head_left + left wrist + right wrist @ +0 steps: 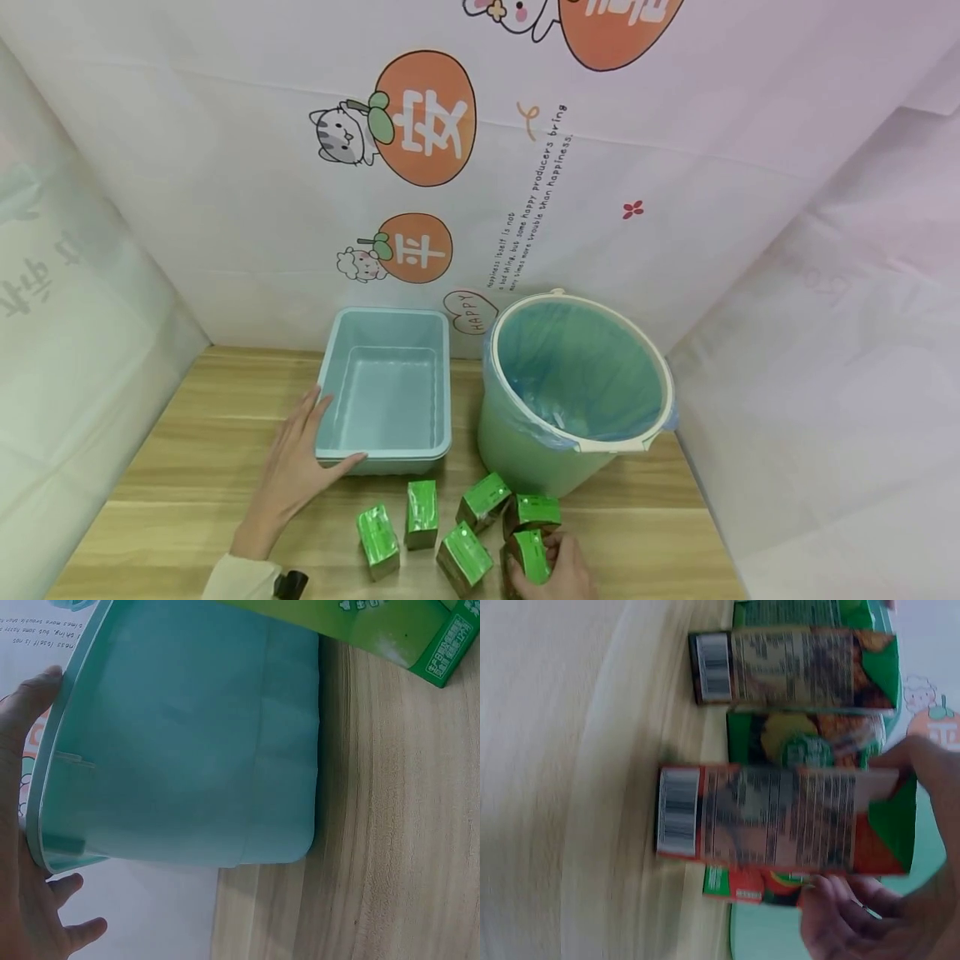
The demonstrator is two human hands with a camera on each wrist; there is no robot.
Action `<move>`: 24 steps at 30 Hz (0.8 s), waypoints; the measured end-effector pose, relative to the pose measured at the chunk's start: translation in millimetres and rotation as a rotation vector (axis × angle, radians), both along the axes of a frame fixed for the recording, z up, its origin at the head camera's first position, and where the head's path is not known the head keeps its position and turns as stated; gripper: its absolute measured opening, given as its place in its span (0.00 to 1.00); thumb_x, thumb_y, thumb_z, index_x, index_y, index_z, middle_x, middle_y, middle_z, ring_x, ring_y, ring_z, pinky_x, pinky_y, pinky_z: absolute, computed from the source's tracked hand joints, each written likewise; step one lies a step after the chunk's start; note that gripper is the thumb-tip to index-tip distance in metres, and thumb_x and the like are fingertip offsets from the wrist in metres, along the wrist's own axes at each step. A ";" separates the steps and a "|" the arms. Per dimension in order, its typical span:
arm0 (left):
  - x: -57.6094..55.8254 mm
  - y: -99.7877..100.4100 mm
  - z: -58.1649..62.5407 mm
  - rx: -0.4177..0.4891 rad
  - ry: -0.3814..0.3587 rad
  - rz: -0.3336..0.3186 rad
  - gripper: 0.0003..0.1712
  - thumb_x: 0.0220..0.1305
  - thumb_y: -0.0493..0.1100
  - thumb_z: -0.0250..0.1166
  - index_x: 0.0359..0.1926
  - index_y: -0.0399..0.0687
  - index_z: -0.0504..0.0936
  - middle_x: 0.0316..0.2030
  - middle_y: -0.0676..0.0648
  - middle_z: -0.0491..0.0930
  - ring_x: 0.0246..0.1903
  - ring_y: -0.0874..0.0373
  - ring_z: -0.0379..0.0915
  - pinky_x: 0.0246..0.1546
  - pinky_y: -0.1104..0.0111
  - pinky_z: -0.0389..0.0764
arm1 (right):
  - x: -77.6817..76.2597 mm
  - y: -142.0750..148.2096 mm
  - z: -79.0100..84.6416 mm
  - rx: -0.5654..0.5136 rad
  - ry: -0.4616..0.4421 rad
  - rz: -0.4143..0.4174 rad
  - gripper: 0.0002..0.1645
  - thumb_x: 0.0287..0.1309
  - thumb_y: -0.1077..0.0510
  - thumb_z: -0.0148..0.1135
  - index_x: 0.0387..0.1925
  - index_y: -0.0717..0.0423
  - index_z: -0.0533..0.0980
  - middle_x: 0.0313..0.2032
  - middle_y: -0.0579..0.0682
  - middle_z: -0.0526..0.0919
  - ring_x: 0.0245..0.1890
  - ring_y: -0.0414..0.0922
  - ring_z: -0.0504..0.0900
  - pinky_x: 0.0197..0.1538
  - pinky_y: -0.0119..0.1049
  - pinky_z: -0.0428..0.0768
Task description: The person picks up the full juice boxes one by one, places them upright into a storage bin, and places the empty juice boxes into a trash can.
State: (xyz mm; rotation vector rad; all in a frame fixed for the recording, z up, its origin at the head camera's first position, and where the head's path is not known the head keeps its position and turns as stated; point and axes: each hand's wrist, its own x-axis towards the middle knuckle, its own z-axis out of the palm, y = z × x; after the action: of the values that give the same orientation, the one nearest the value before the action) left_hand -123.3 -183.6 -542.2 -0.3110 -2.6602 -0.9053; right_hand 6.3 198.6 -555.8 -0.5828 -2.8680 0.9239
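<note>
Gripping a green-topped carton (533,557) between thumb and curled fingers, the right hand (561,575) is holding it upright at the near right end of a loose group on the wooden table (187,458); whether its base is touching the wood, I cannot tell. Its side panel, facing the right wrist camera, is showing a barcode and fine print. Five more cartons are standing around it: a back-right carton (537,510) just behind it, a middle carton (483,498) beside that one, a near-middle carton (465,554) to its left, and, farther left, an upper carton (422,510) and a leftmost carton (378,537). Behind these two, a pale blue-green basin (386,408) is sitting on the table. The left hand (300,462) is resting at the basin's near left corner, its fingers extended and spread along the left side and its thumb reaching to the near rim. A light sleeve (238,577) is covering that forearm, with a black band (291,583) showing beside it. Right of the basin, a green bucket (517,458) is standing behind the cartons, its cream rim holding a bluish plastic liner (592,375). Beyond, a pale cloth (255,208) is hanging, printed with orange fruits and cartoon animals.
</note>
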 end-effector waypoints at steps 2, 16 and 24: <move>-0.7 0.0 -1.1 -0.001 -0.003 -0.001 0.61 0.56 0.65 0.78 0.80 0.40 0.62 0.81 0.34 0.53 0.76 0.27 0.54 0.67 0.23 0.58 | 1.4 -4.4 -0.2 0.010 0.048 -0.027 0.30 0.42 0.44 0.80 0.40 0.54 0.74 0.30 0.43 0.73 0.28 0.40 0.74 0.30 0.37 0.75; -0.3 1.0 -6.4 0.045 0.027 -0.004 0.59 0.55 0.61 0.80 0.78 0.39 0.64 0.81 0.34 0.54 0.74 0.26 0.55 0.65 0.25 0.61 | 7.5 -14.5 -16.9 0.152 0.498 -0.052 0.26 0.24 0.57 0.82 0.31 0.57 0.78 0.24 0.44 0.77 0.19 0.39 0.75 0.19 0.32 0.75; -0.7 1.0 -10.8 0.058 0.042 0.002 0.58 0.54 0.60 0.81 0.77 0.37 0.65 0.81 0.34 0.54 0.75 0.28 0.56 0.65 0.26 0.63 | 10.0 -2.6 -4.5 0.178 0.431 0.051 0.29 0.24 0.58 0.84 0.34 0.61 0.80 0.27 0.48 0.82 0.20 0.40 0.78 0.21 0.31 0.77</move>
State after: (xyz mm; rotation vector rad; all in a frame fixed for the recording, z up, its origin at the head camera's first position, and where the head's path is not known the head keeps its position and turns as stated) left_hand -124.0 -182.6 -553.0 -0.3095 -2.5907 -0.9627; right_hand 16.2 196.0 -560.3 -0.2562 -2.5452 0.6880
